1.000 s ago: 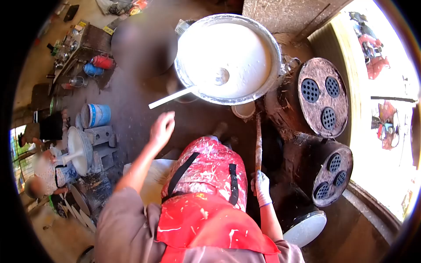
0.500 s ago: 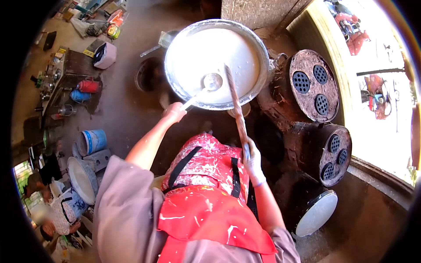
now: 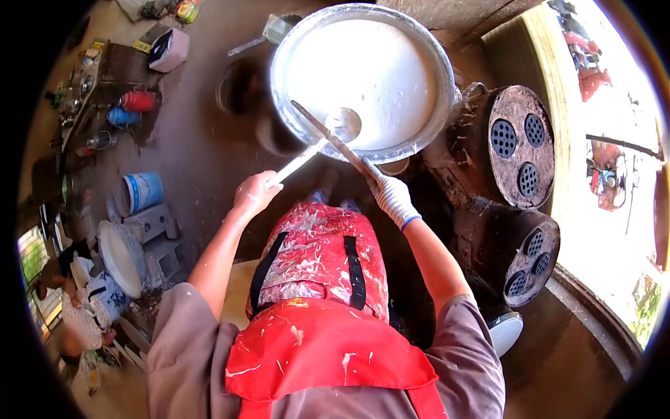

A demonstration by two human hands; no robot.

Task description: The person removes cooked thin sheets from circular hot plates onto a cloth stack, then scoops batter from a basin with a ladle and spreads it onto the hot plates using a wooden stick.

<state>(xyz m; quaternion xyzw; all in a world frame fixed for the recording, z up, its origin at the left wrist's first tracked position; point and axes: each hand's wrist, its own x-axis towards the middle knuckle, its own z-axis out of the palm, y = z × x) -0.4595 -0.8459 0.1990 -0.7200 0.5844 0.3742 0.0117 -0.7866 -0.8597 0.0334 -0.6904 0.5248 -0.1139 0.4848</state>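
Note:
A large metal pot (image 3: pixel 436 126) of white liquid stands in front of me. My left hand (image 3: pixel 255 193) is closed round the white handle of a ladle (image 3: pixel 299 162), whose round bowl lies in the liquid near the pot's near rim. In a white striped glove, my right hand (image 3: pixel 392 197) grips a worn wooden stick (image 3: pixel 336 142). The stick slants to the upper left, crossing over the ladle handle, and its tip is above the pot's left side. A red apron (image 3: pixel 321 349) with white splashes covers my front.
Two rusty drum stoves (image 3: pixel 515 174) with briquettes stand at the right. On the left are a blue and white bucket (image 3: pixel 144 192), a wide basin (image 3: pixel 120 258) on blocks, a pink bin (image 3: pixel 169 50) and a seated person (image 3: pixel 80 318). A small strainer (image 3: pixel 273 29) is beside the pot.
My left hand has taken hold of the ladle. The stick has been raised from beside the pot, over it, and its tip has swung left across the ladle handle.

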